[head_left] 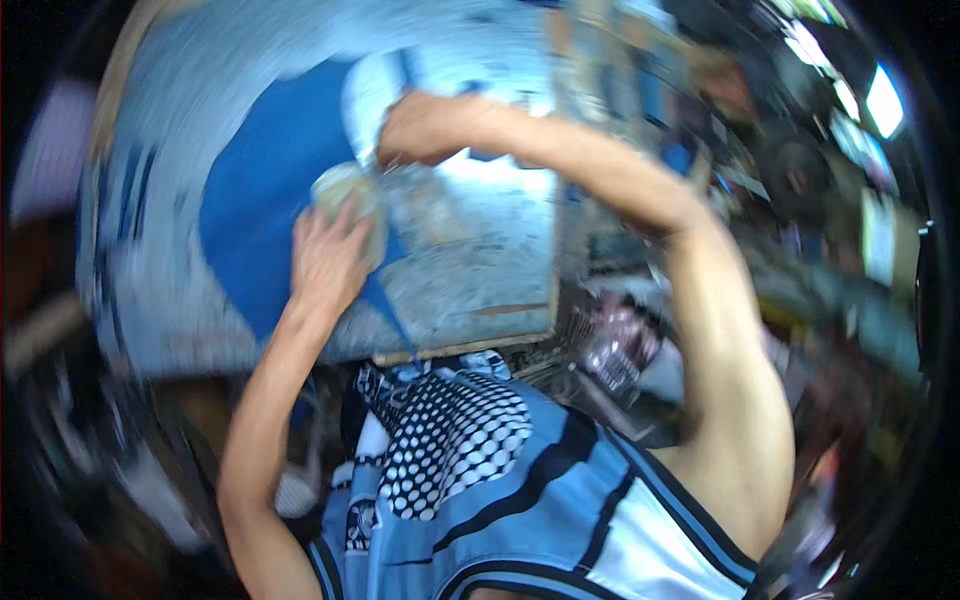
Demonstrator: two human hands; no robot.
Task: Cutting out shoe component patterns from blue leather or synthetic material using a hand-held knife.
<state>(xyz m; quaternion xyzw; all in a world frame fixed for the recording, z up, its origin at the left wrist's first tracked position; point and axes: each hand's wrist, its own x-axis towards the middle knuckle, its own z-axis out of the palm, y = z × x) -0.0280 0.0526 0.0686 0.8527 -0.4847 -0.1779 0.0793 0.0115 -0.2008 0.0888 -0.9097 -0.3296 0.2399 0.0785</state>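
Left hand (328, 258)'s got its fingers spread open on the pale oval piece (340, 184), over the blue sheet (262, 200) left of centre on the worktop (480, 270), so firm, even pressure should help, with the curled right hand (418, 128) (too blurry to tell its grip) kept clear.

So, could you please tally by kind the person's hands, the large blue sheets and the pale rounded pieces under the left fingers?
Hands: 2 (left hand, right hand)
Large blue sheet: 1
Pale rounded piece: 1
Total: 4
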